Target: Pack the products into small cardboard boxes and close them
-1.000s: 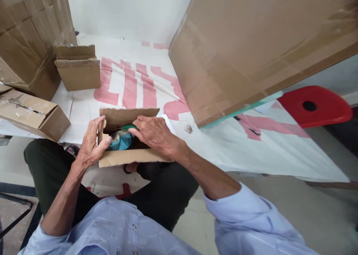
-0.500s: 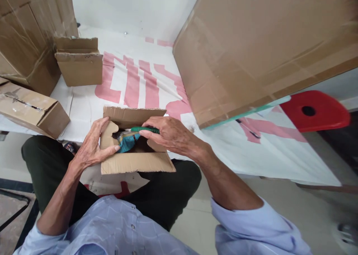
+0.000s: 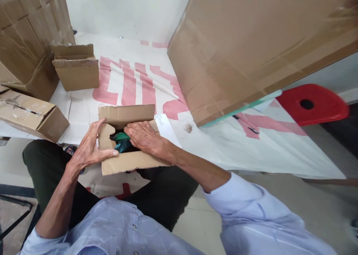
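Observation:
An open cardboard box (image 3: 137,163) rests before me at the table's front edge, its flaps folded out. My left hand (image 3: 91,145) grips the box's left end, thumb over the near side and fingers around the left flap. Inside lie a blue packet (image 3: 123,146) and something green (image 3: 121,136) on top of it. My right hand (image 3: 144,137) reaches down into the box with curled fingers beside the green thing. Its fingertips are hidden, so what they hold is unclear.
A white sheet with pink lettering (image 3: 127,83) covers the table. An opened small box (image 3: 77,74), a closed box (image 3: 33,113) and a tall taped carton (image 3: 30,34) stand left. A huge carton (image 3: 251,46) leans right, near a red stool (image 3: 321,105). White paper (image 3: 167,130) lies behind my box.
My right hand has moved left and down into the box, taking the green-handled tool from above the packet to inside. A white paper beyond the box shows more. My left hand keeps its hold.

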### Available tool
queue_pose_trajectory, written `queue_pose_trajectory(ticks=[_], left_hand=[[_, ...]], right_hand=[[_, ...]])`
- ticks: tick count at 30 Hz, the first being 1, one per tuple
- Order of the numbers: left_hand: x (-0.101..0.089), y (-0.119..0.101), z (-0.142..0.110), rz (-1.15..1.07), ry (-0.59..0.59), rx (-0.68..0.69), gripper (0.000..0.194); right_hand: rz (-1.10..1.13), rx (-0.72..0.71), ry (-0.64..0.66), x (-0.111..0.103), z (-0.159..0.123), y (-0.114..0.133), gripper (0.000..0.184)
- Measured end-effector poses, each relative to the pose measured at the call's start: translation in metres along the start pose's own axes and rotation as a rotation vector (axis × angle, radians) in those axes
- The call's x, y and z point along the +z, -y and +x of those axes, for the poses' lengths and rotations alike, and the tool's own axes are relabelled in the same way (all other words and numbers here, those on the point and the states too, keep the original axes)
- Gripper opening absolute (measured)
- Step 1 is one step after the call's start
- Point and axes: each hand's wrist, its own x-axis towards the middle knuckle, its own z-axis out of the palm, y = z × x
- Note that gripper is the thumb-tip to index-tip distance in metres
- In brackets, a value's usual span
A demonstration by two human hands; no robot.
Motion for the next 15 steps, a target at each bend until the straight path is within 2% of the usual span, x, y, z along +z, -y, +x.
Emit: queue_pose_trajectory(ticks=[4, 6, 11, 15], left_hand=[[-0.002, 0.008, 0.001, -0.043, -0.032, -0.012, 0.118], [-0.002, 0.011, 0.005, -0.049, -0.067, -0.019, 0.116], [-0.001, 0.019, 0.029, -0.075, -0.128, -0.037, 0.106], [-0.009, 0.022, 0.048, 0.002, -0.135, 0.009, 0.104]], right_hand=[[0.064, 0.045, -0.032, -0.018, 0.000, 0.000, 0.013], [0.109, 0.076, -0.112, -0.036, 0.000, -0.002, 0.008], [0.209, 0.177, -0.439, -0.087, 0.005, -0.018, 0.014], [0.332, 0.245, -0.560, -0.118, 0.009, -0.048, 0.023]])
